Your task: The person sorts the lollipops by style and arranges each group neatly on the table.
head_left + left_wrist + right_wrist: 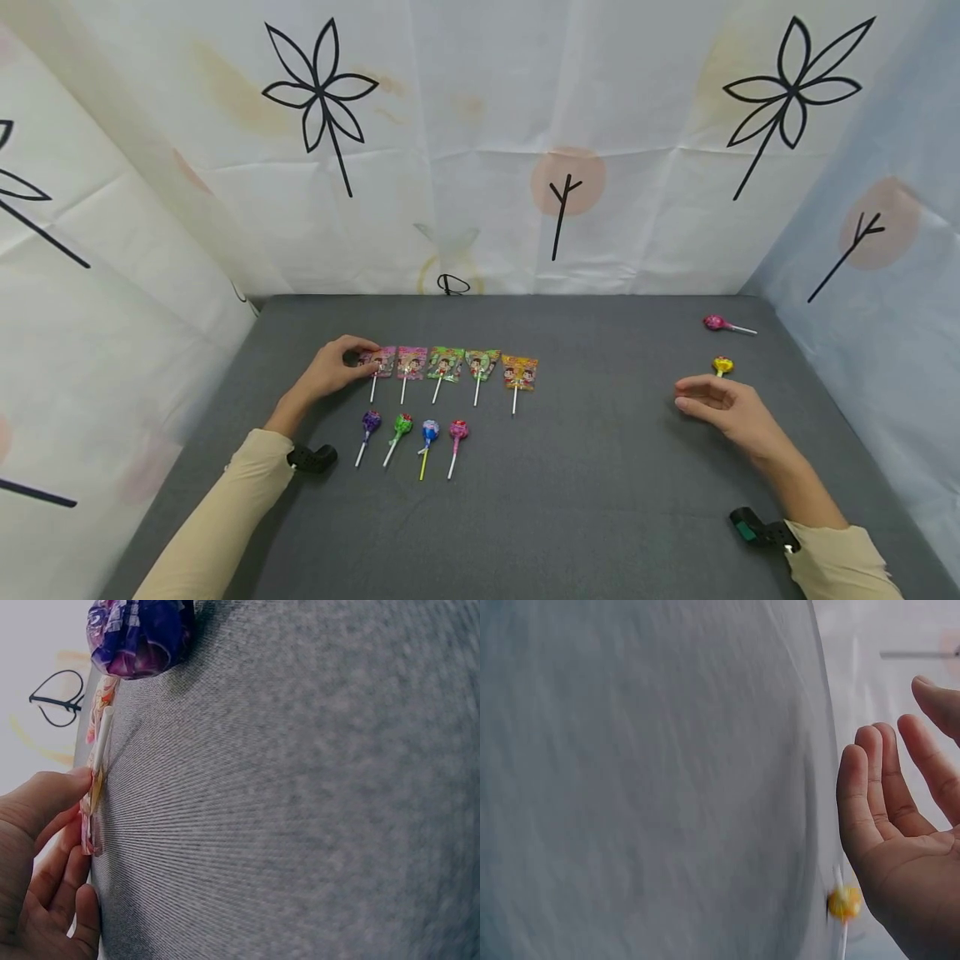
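Observation:
My left hand (335, 368) pinches the pink flat-wrapped lollipop (386, 360) at the left end of the back row, thumb against its wrapper in the left wrist view. To its right lie another pink flat-wrapped lollipop (412, 362), two green ones (446, 362) and an orange one (520, 372), sticks toward me. Closer to me, a purple round lollipop (142, 637) looms large in the left wrist view. On the right, my right hand (733, 410) hovers with relaxed fingers and nothing in them, just in front of a yellow round lollipop (722, 365).
In the front row, green (403, 424), blue (430, 431) and pink (458, 429) round lollipops lie right of the purple one. Another pink round lollipop (715, 322) lies at the back right of the grey table (585, 500). Patterned white cloth (487, 100) hangs behind and at the sides.

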### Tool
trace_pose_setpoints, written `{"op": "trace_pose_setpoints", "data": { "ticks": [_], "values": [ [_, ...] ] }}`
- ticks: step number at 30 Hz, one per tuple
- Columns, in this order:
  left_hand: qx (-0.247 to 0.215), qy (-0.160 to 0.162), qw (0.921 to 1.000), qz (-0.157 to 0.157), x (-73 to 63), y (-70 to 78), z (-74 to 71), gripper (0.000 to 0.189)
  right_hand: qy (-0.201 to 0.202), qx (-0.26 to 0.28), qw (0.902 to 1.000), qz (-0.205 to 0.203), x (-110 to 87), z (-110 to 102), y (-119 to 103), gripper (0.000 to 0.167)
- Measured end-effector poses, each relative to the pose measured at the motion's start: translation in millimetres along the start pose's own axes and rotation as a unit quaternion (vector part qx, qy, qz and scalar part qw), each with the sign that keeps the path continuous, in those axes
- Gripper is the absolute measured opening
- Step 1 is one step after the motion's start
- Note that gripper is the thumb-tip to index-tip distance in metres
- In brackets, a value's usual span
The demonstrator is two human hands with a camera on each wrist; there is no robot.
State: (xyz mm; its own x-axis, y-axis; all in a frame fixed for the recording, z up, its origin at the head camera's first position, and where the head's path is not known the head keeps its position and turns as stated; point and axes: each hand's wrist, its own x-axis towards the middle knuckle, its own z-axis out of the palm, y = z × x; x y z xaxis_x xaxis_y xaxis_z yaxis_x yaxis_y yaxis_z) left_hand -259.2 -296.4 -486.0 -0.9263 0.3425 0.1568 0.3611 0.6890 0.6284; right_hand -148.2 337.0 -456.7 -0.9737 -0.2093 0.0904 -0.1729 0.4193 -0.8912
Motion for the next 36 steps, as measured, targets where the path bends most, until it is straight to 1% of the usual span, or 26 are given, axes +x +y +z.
{"op": "trace_pose_setpoints", "data": {
  "ticks": [4,11,16,19,25,30,33,36],
  "values": [
    [-0.001,0.002,1.0,-0.001,-0.5,-0.2,0.2,0.035,0.021,-0.011,0.9997,0.012,-2.7,-17.4,7.3,0.031],
    [-0.005,-0.001,1.0,-0.006,-1.0,2.7,-0.6,0.034,0.052,0.002,0.9984,0.023,-7.0,-42.5,20.4,0.028],
    [-0.002,0.001,1.0,-0.008,-1.4,4.5,-1.5,0.034,0.082,-0.027,0.9959,0.027,-6.5,-52.9,26.2,0.033],
    [0.001,-0.001,1.0,-0.01,-1.5,4.9,-1.5,0.035,0.093,-0.045,0.9942,0.031,-5.1,-57.9,29.3,0.037],
    [0.001,-0.001,0.9999,-0.011,-1.6,5.1,-0.3,0.035,0.094,-0.086,0.9906,0.049,3.7,-68.1,36.9,0.049],
    [0.0,-0.001,0.9999,-0.01,-1.9,5.7,-0.7,0.035,0.083,-0.101,0.9898,0.056,17.2,-71.2,42.7,0.059],
    [-0.002,0.0,1.0,-0.008,-2.1,5.9,-0.9,0.034,0.076,-0.109,0.9891,0.063,23.9,-71.1,44.2,0.06],
    [-0.001,0.003,1.0,-0.005,-2.1,5.6,-0.7,0.034,0.073,-0.121,0.988,0.062,29.0,-69.9,44.7,0.058]
  ]
}}
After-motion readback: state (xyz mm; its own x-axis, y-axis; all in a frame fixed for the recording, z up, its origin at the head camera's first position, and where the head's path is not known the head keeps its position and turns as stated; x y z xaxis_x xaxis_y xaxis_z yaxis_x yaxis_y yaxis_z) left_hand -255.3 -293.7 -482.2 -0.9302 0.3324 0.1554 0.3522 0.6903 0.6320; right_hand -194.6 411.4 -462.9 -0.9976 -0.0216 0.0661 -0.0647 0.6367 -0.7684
